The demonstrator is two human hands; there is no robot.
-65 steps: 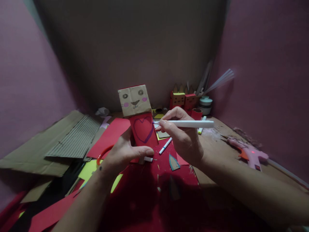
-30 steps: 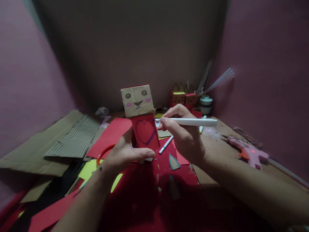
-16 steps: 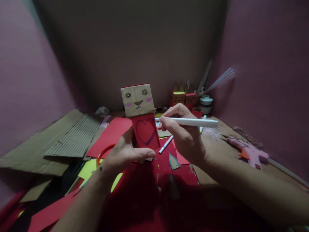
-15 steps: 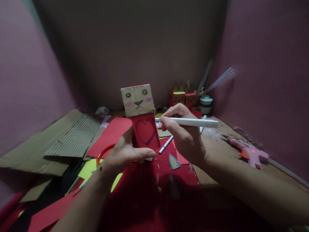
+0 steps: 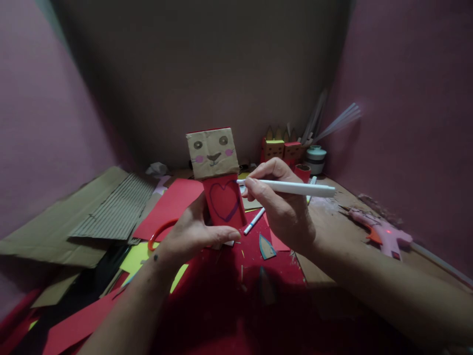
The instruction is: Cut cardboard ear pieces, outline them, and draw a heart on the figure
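Note:
My left hand (image 5: pixel 197 224) grips the lower part of a cardboard puppet (image 5: pixel 213 154), thumb across its front and fingers hidden behind. Its square tan head bears a drawn animal face with pink cheeks, over a red body (image 5: pixel 224 199) marked with a purple heart outline. Between the thumb and fingers of my right hand (image 5: pixel 281 202) is a white marker (image 5: pixel 295 188), held nearly level. The marker's tip meets the body's right edge, beside the heart. Below lie a white-and-blue pen piece (image 5: pixel 254 221) and a blue-edged cardboard ear shape (image 5: pixel 266 247).
Corrugated cardboard (image 5: pixel 114 209), red paper (image 5: pixel 170 204) and orange-handled scissors (image 5: pixel 158 234) lie at left. A pink glue gun (image 5: pixel 384 231) rests at right on the wooden table. Further back stand finished-looking cardboard figures (image 5: pixel 275 149), a pale green jar (image 5: pixel 315 159) and clear glue sticks (image 5: pixel 338 122).
The puppet and my left hand have shifted very slightly to the right. The marker tip stays at the body's right edge, and both grips are the same.

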